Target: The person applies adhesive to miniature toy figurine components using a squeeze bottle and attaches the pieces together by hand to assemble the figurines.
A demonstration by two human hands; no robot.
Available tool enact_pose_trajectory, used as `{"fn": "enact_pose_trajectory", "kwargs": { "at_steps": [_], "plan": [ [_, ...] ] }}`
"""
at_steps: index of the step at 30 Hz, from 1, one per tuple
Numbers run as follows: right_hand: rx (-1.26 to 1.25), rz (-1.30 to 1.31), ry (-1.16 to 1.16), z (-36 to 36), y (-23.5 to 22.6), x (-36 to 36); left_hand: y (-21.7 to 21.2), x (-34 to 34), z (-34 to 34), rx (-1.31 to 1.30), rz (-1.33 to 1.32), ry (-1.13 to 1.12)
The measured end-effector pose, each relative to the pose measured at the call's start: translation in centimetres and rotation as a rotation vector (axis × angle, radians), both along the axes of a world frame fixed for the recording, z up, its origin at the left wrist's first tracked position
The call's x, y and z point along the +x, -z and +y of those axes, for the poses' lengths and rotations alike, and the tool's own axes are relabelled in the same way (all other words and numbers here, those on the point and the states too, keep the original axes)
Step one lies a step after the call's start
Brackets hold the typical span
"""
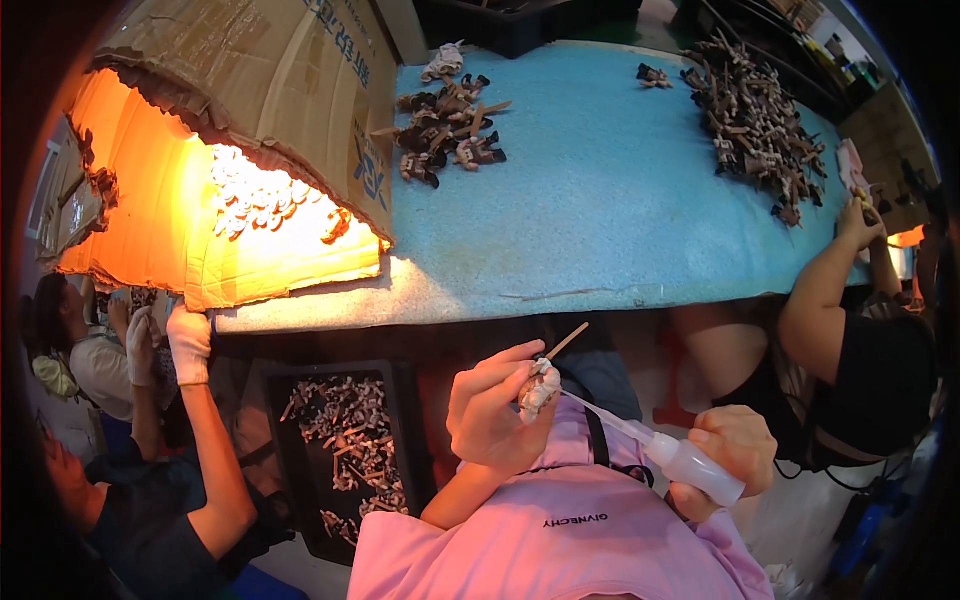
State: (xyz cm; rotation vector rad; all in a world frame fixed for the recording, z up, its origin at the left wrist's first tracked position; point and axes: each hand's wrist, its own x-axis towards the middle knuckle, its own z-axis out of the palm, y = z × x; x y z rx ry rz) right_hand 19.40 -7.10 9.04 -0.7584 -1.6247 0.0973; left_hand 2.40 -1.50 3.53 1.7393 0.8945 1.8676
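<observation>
While the left hand (495, 410) is pinching a small pale figurine part on a thin wooden stick (541, 385) between closed fingers, the right hand (733, 450) is gripping a white squeeze bottle with a long clear nozzle (690, 465), its tip touching the part. Both are hovering near, over the pink shirt (560, 530). Farther off, a blue foam mat (600, 200) is carrying dark piles of parts (755, 120); left, a black tray (290, 470) is holding more.

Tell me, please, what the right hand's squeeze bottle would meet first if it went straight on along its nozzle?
The right hand aims the squeeze bottle up and left. Its thin nozzle already ends at the small pale part on a stick pinched in the left hand, so that part comes first; depth is uncertain.
</observation>
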Motion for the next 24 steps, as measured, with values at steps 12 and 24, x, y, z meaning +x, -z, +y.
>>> {"fn": "enact_pose_trajectory", "kwargs": {
  "at_steps": [12,24],
  "plan": [
    [0.033,-0.008,0.03,0.02,0.4,-0.16,0.2,-0.18,-0.29,-0.016,0.0,0.016],
    [0.015,0.009,-0.013,-0.44,0.18,0.05,0.26,-0.18,-0.5,-0.1,-0.017,0.056]
  ]
}}
